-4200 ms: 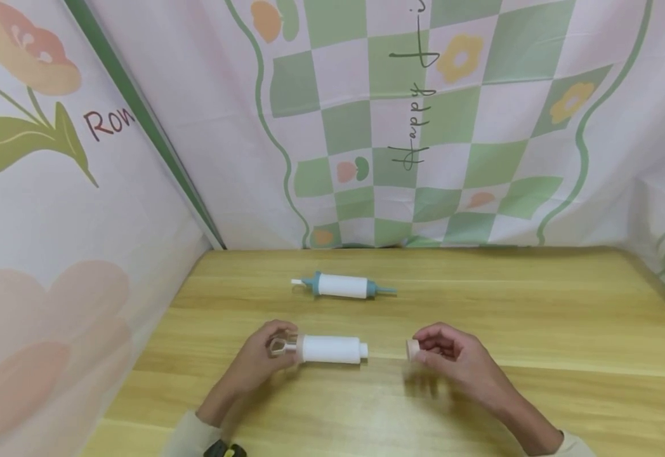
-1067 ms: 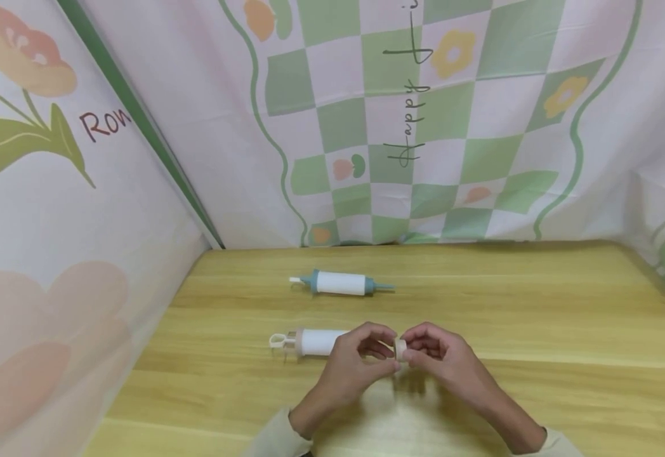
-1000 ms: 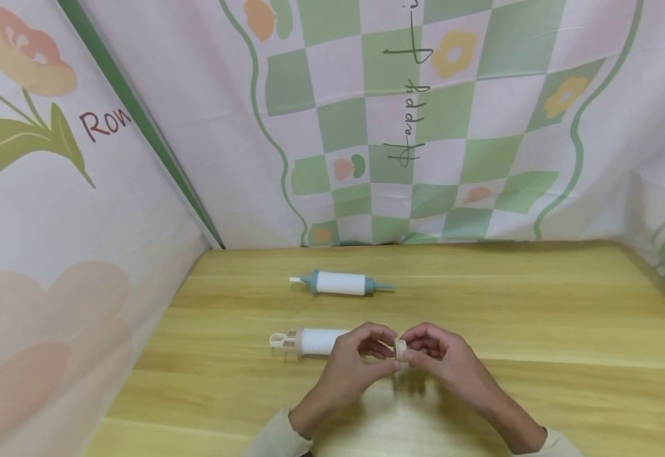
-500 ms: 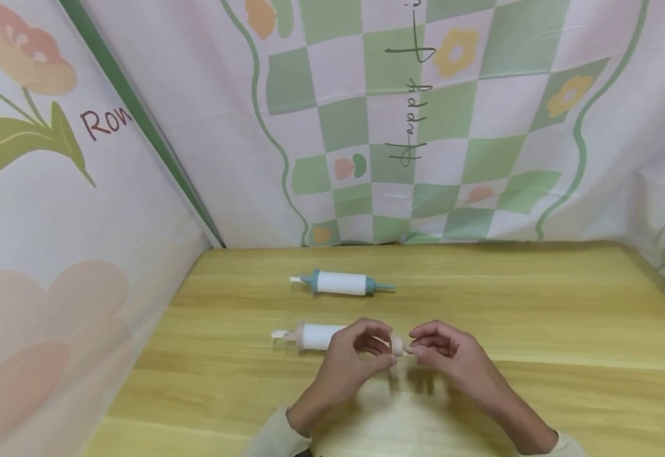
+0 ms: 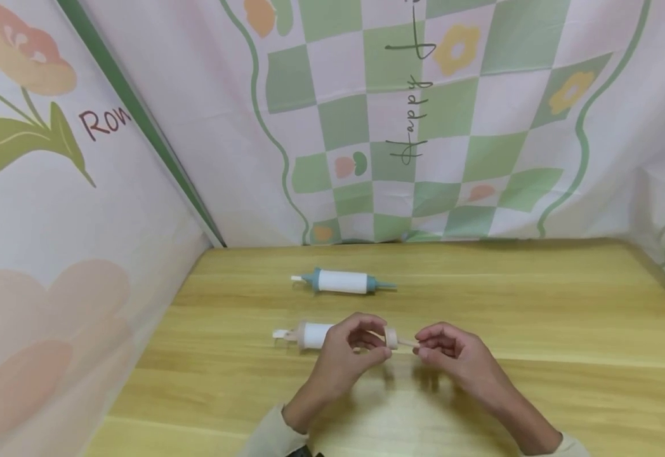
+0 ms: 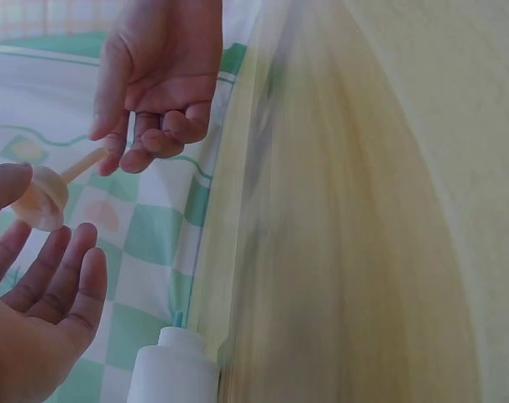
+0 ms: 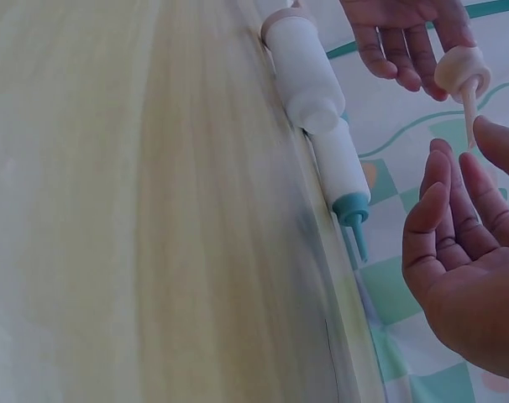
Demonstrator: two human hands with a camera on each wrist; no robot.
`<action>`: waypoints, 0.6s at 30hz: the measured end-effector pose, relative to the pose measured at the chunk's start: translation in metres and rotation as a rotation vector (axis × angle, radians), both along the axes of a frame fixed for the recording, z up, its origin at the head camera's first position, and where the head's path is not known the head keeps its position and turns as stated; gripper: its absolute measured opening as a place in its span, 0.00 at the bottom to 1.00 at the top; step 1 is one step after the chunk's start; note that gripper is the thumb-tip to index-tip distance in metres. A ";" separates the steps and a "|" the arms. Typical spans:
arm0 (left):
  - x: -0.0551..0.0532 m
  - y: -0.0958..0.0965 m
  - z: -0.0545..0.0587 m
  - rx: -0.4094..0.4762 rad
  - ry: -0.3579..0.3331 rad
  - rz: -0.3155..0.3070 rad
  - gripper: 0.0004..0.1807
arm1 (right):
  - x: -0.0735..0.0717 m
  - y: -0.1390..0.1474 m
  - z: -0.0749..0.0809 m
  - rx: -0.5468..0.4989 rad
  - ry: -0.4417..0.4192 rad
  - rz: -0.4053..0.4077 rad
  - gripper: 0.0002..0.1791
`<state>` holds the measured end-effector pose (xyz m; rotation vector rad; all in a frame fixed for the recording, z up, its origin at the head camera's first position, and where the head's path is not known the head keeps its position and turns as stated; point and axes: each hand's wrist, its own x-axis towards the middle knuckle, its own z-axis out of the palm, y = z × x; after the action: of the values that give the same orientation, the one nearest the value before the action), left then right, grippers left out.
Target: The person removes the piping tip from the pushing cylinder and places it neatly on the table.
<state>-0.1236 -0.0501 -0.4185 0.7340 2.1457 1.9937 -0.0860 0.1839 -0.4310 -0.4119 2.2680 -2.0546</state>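
Observation:
A beige nozzle cap (image 5: 391,338) with a long thin spout (image 7: 469,109) is held above the table between both hands. My left hand (image 5: 348,349) pinches its wide collar between thumb and fingertip; the other fingers spread loosely. Thumb and index finger of my right hand (image 5: 452,355) pinch the spout's tip. Under and behind the left hand lies a white cylinder with a beige end (image 5: 314,336), its looped handle pointing left. Its bare threaded neck (image 6: 181,339) shows in the left wrist view; the left hand covers that end in the head view.
Farther back on the wooden table (image 5: 538,304) lies a similar white cylinder with blue-green ends (image 5: 342,281) and a thin spout pointing right. A checked cloth (image 5: 389,127) hangs behind the table, and a flowered one (image 5: 35,209) at the left.
The left hand left the cylinder's handle end and took the cap's collar. The right fingers slid right from the cap to the spout's tip, baring the spout. The cap shifted slightly left.

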 end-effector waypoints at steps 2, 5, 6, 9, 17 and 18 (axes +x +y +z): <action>0.000 0.000 0.000 0.004 -0.007 0.002 0.17 | 0.000 0.001 0.000 -0.004 -0.002 -0.006 0.16; 0.000 0.001 0.001 0.006 -0.013 0.002 0.17 | 0.000 0.000 0.001 -0.006 0.002 -0.011 0.16; 0.000 0.001 0.002 0.004 -0.016 0.000 0.17 | -0.001 0.000 0.001 -0.007 0.001 -0.014 0.15; -0.001 0.002 0.002 0.001 -0.015 -0.009 0.17 | -0.001 -0.001 0.002 -0.006 -0.008 -0.024 0.15; 0.002 0.002 -0.001 0.005 -0.012 -0.003 0.17 | 0.002 -0.002 0.009 0.012 -0.046 -0.083 0.10; 0.002 0.002 -0.002 0.004 -0.014 -0.003 0.17 | 0.002 -0.002 0.010 0.016 -0.047 -0.089 0.10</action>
<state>-0.1216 -0.0485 -0.4204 0.7205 2.1321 1.9965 -0.0838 0.1820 -0.4208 -0.2630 2.3149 -2.0613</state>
